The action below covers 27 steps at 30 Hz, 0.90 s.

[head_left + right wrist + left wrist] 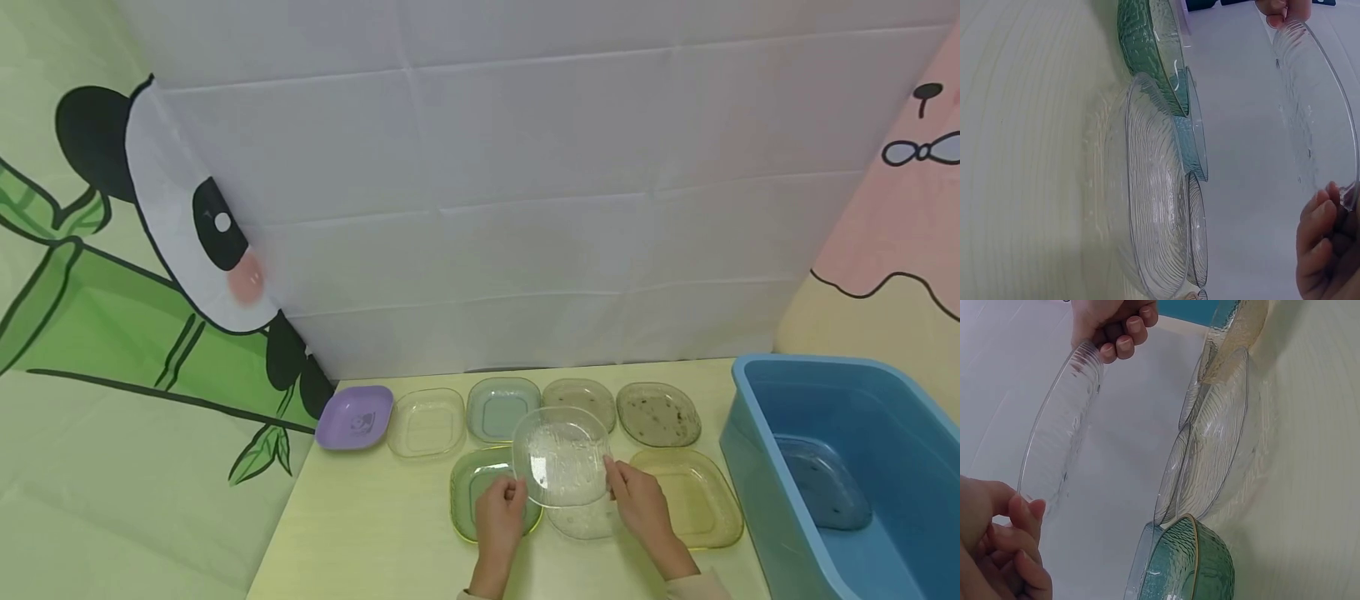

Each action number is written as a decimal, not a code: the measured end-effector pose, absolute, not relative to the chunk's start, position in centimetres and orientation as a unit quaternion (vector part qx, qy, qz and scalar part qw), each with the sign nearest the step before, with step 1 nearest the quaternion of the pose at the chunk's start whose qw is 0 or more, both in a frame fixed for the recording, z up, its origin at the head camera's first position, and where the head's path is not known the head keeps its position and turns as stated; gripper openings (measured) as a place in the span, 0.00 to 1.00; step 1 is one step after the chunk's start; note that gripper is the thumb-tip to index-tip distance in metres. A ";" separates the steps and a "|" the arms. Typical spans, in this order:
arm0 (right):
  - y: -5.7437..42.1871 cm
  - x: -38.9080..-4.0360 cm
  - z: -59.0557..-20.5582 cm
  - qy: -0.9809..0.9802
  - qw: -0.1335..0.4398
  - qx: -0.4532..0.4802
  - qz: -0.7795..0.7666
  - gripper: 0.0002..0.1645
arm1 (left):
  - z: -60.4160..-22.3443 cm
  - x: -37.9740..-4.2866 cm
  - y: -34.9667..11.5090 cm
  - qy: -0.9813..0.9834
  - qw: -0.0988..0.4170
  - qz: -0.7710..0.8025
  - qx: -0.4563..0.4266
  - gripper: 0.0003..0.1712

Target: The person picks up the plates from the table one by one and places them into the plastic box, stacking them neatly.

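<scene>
Between my two hands a clear plastic plate [561,454] is held up over the table, tilted, with light glinting off its ribbed surface. My left hand [499,515] pinches its left edge between thumb and curled fingers. On the opposite edge my right hand [641,500] grips the rim in the same way. Below the held plate lies another clear plate [583,521], partly covered by it in the head view. A green plate with a yellow rim [463,492] sits under and beside the left hand. To the right of the right hand is a yellow plate [712,508].
Along the back stand a purple plate [341,429], a pale clear plate [426,423], a bluish plate [502,408], a greyish plate [581,396] and a dark speckled plate [658,414]. A blue tub [772,467] at right holds a dark-blue-looking plate [821,483].
</scene>
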State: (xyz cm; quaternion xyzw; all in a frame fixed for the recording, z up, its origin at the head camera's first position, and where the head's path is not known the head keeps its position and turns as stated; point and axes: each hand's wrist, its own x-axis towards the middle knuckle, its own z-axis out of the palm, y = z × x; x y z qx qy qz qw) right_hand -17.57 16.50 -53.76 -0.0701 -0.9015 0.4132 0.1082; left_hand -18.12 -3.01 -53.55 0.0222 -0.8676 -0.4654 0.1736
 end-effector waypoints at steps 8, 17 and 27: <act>16.6 -17.3 -53.6 -0.917 0.132 -0.059 0.372 0.26 | -53.4 -18.2 -2.9 -0.862 0.173 -0.477 0.001 0.14; 16.7 -17.4 -53.4 -0.918 0.126 -0.070 0.370 0.27 | -53.7 -18.0 -3.2 -0.846 0.170 -0.505 -0.034 0.16; 16.8 -17.5 -52.9 -0.911 0.124 -0.075 0.386 0.27 | -53.2 -18.1 -3.5 -0.829 0.199 -0.518 -0.072 0.18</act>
